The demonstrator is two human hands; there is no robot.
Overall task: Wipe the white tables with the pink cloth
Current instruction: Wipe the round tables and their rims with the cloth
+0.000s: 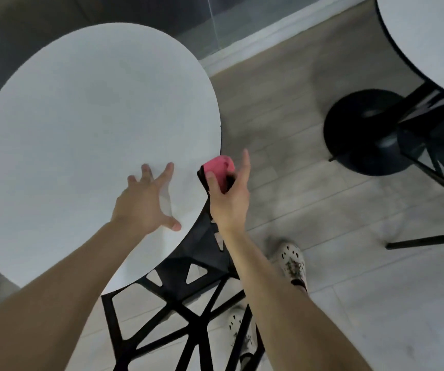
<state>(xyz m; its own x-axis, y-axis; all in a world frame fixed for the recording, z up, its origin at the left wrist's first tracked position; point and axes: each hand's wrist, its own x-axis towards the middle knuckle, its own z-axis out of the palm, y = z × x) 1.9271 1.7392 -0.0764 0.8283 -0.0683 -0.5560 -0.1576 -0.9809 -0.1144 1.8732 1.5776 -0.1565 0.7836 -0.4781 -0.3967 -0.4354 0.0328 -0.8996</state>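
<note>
L hand [146, 202] on white counter [81, 116] nr its right edge, fingers [166, 175] spread. R hand [229, 199] just off that edge, fingers clamped on bunched pink cloth [219, 167], index out. Risk: wadded cloth wipes narrow strip, misses patches.

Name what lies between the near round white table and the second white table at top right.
Head view: pale plank floor, then a black round base by the second table.
</note>
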